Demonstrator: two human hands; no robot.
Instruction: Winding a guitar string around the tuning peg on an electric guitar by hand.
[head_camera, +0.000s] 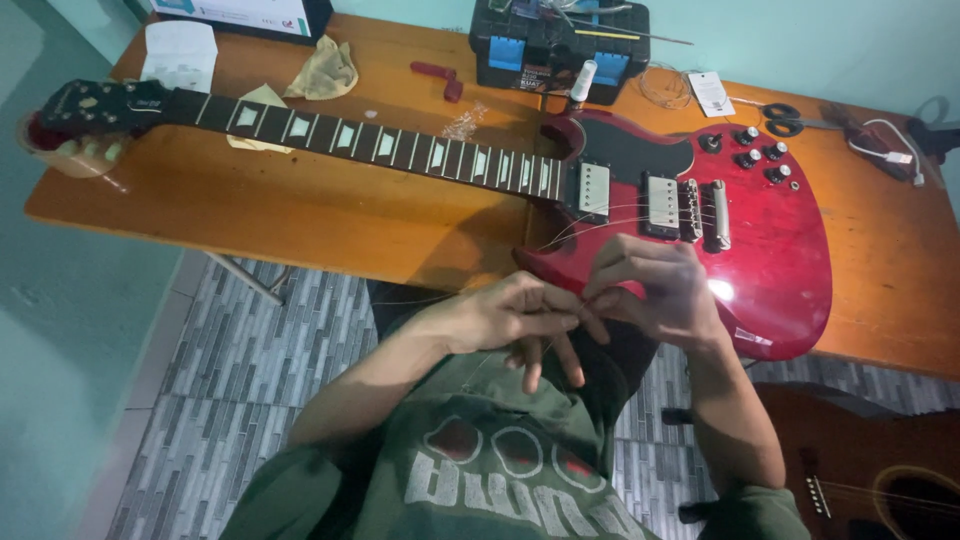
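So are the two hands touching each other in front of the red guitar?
Touching. The head view shows the left hand and right hand meeting at the fingertips, pinching a thin string together just off the red guitar body's near edge.

View: one camera, worn on the person's head.
Facing: steeply down and forward, over the chest to the bench (300, 215).
Nearness: close; hands mid-frame, guitar (640, 200) just beyond.
Reach: bench's far edge, wall, floor tiles below.

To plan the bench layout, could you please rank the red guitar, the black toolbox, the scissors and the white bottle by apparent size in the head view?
1. Red guitar
2. Black toolbox
3. Scissors
4. White bottle; close to the scissors, so that order is unsure.
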